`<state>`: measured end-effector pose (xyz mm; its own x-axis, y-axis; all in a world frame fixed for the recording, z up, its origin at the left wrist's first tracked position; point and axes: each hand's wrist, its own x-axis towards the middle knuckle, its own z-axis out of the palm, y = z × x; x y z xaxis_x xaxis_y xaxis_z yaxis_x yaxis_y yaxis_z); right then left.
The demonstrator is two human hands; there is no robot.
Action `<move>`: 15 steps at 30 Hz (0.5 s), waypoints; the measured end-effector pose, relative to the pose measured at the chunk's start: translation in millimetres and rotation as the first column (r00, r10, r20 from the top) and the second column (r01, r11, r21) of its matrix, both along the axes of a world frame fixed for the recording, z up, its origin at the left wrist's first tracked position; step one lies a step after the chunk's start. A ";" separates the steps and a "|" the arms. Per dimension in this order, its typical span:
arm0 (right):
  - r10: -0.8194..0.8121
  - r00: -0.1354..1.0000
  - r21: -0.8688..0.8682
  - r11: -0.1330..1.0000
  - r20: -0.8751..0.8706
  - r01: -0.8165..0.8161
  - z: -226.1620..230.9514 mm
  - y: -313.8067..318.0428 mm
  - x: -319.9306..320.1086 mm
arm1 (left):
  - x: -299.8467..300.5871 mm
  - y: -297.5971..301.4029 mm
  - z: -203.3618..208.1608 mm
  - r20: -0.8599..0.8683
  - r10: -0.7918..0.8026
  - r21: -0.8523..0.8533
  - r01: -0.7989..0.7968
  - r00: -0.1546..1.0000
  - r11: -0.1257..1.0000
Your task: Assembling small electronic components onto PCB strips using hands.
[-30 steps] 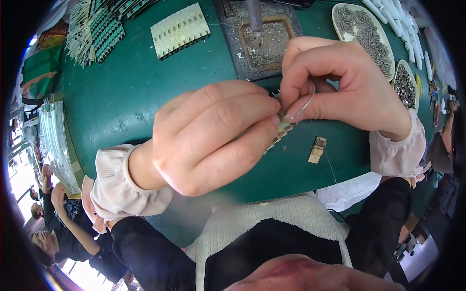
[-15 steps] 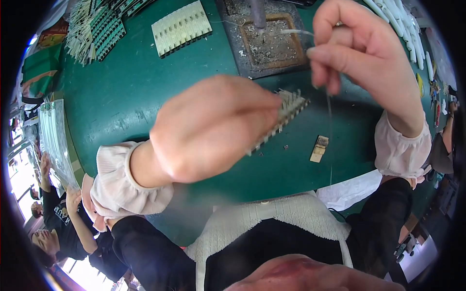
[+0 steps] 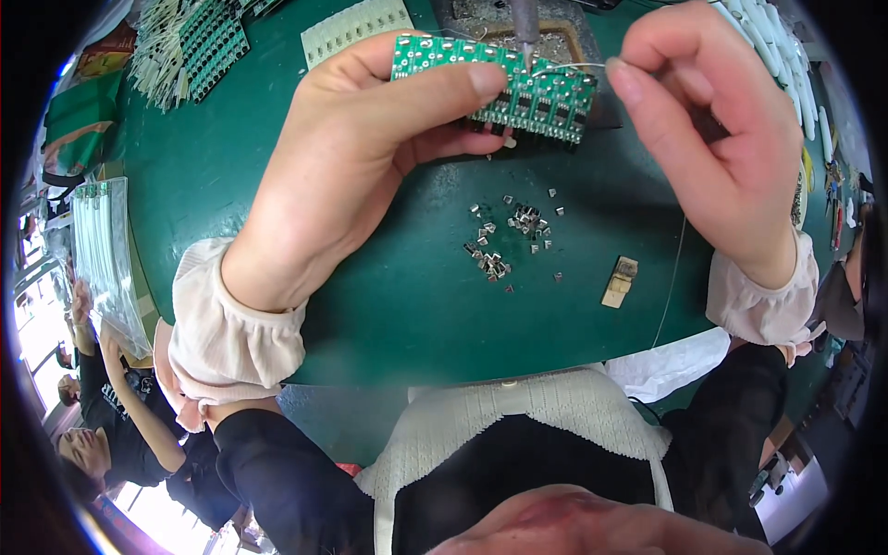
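Green and smooth, a broad table (image 3: 388, 314) is filling the middle of the view, its near edge curving below the hands. The left hand (image 3: 347, 143) is gripping a circuit board (image 3: 546, 97), the thumb pressing on its upper face and the fingers bending underneath. The right hand (image 3: 731, 176) is making a narrow pinch, thumb and forefinger closing on a thin wire (image 3: 575, 65) while the other fingers are curling inward. At the left, a clear bag (image 3: 97, 250) of pale strips is lying beside the table's edge. The circuit board is hanging tilted above the far part of the table, its green face with silver dots showing upward. At the upper left, a heap of green boards (image 3: 215, 46) is resting near a bundle of white strands. A pale panel (image 3: 351, 32) is lying beyond the left hand. A soldering iron (image 3: 524, 23) is pointing down at the circuit board; whether its tip is touching is unclear. A small tan block (image 3: 620, 282) is lying nearer the body. To its left, silvery metal bits (image 3: 527, 220) are scattering in loose clusters. The wire is reaching from the pinch toward the iron's tip.
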<state>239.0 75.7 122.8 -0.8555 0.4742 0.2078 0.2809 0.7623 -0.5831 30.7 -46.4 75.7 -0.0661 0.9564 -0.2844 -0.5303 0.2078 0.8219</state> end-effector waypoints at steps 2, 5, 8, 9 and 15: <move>0.037 0.998 -0.061 0.997 -0.052 -0.040 -2.3 3.4 1.9 | 0.0 -0.8 2.3 -0.001 0.008 -0.003 -0.008 1.000 1.000; 0.072 0.990 -0.068 0.994 -0.119 -0.081 -4.1 2.6 1.3 | -1.3 -1.7 2.5 -0.005 0.001 0.018 -0.001 1.000 1.000; 0.080 0.988 -0.036 0.996 -0.130 -0.086 -5.5 0.9 0.5 | -6.7 -7.8 0.2 -0.238 0.076 -0.032 -0.086 0.968 0.996; 0.074 0.990 -0.051 0.995 -0.122 -0.081 -6.1 1.0 0.5 | -6.6 -7.6 -0.2 -0.231 0.079 -0.036 -0.090 0.970 0.995; 0.061 0.993 0.054 0.997 -0.098 -0.056 -15.7 3.1 5.4 | -7.3 -5.8 0.1 -0.223 0.077 -0.023 -0.084 0.972 0.996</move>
<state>244.4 78.8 107.1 -0.8552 0.4109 0.3158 0.1778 0.8050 -0.5660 23.4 -52.2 75.8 -0.2075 0.9360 -0.2842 -0.3515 0.1998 0.9146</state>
